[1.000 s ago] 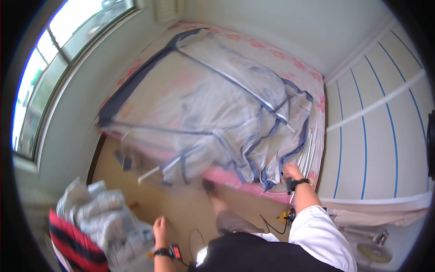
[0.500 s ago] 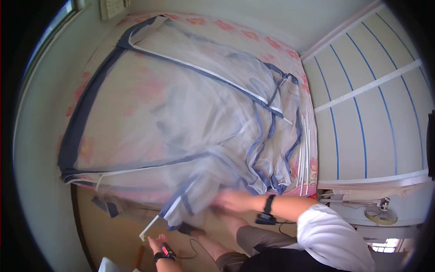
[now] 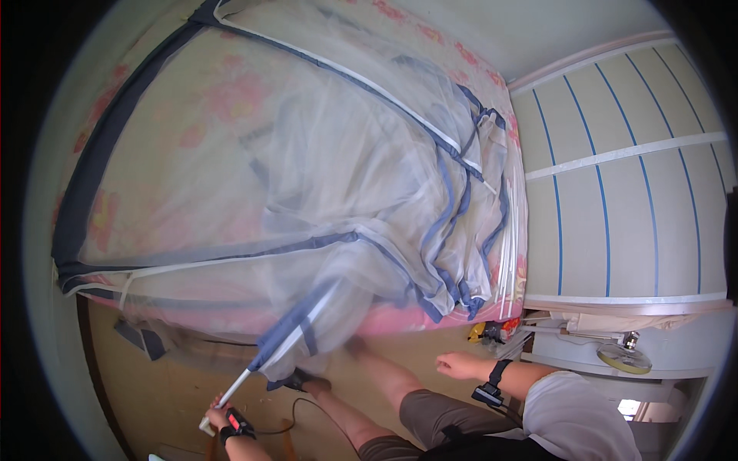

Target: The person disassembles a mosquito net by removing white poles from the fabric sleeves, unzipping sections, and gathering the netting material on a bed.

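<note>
A mosquito net [image 3: 330, 161] of sheer white mesh with dark blue trim lies spread and bunched over the bed. At the near left, my left hand [image 3: 218, 416] is closed around a white pole [image 3: 239, 385], close to its end fitting [image 3: 206, 425]. This pole runs up into a blue fabric sleeve [image 3: 286, 332] of the net, which hangs over the bed's near side. My right hand [image 3: 459, 365] is off the net, above the floor right of my legs, fingers loosely bent and nothing visible in them.
The bed has a pink floral cover [image 3: 234, 88]. Several loose white poles [image 3: 508, 257] lie along its right edge, beside a panelled cabinet [image 3: 600, 177] with blue stripes. A small fan [image 3: 624, 356] and a red and yellow bundle [image 3: 493, 331] are at the right. A black cable [image 3: 311, 406] crosses the floor.
My right hand has come away from the net and moved right. My left hand, now around the pole, has shifted left and down with it. The view has also shifted.
</note>
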The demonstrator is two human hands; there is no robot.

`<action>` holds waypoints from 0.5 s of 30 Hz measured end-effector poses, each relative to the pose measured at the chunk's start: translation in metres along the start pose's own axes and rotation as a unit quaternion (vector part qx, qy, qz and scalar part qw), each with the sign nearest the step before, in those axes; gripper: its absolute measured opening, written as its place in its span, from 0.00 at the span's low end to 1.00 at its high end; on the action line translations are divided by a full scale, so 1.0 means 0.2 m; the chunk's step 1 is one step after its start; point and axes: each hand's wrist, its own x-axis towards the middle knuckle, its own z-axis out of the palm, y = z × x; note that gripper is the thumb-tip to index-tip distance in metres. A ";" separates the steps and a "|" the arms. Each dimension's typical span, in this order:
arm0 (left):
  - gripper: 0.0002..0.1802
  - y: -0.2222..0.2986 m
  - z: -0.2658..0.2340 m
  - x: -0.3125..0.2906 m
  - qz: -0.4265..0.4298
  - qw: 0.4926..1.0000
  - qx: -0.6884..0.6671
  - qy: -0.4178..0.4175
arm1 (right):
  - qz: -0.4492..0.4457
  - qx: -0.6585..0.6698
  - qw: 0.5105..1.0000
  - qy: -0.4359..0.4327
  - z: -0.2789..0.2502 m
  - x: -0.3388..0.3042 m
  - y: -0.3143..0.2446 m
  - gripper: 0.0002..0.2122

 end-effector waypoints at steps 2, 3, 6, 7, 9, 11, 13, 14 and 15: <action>0.14 0.31 -0.24 0.08 -0.007 0.981 0.196 0.000 | -0.003 0.056 0.998 0.017 -0.03 0.02 -0.03 0.12; 0.18 0.42 -0.29 0.13 0.008 0.961 0.271 -0.059 | -0.011 0.079 0.996 0.041 -0.04 0.03 -0.04 0.11; 0.11 0.79 -0.37 0.17 0.097 0.945 0.307 -0.053 | -0.007 0.097 0.993 0.068 -0.09 0.04 -0.02 0.11; 0.11 0.90 -0.37 0.15 0.110 0.949 0.293 -0.033 | 0.025 0.084 0.994 0.070 -0.11 0.04 0.00 0.11; 0.11 1.08 -0.33 0.12 0.127 0.960 0.251 -0.015 | 0.029 0.021 0.996 0.078 -0.12 0.02 0.02 0.11; 0.12 1.29 -0.30 0.02 0.186 0.959 0.214 -0.020 | 0.032 0.025 0.996 0.080 -0.14 -0.01 0.00 0.10; 0.12 1.45 -0.25 -0.08 0.163 0.973 0.164 0.015 | 0.004 0.032 0.994 0.105 -0.16 -0.01 -0.06 0.09; 0.13 1.52 -0.21 -0.15 0.171 0.975 0.138 0.029 | -0.004 0.060 0.991 0.122 -0.16 0.01 -0.13 0.08; 0.13 1.57 -0.16 -0.22 0.177 0.977 0.111 0.040 | -0.025 0.009 0.990 0.138 -0.19 0.05 -0.22 0.11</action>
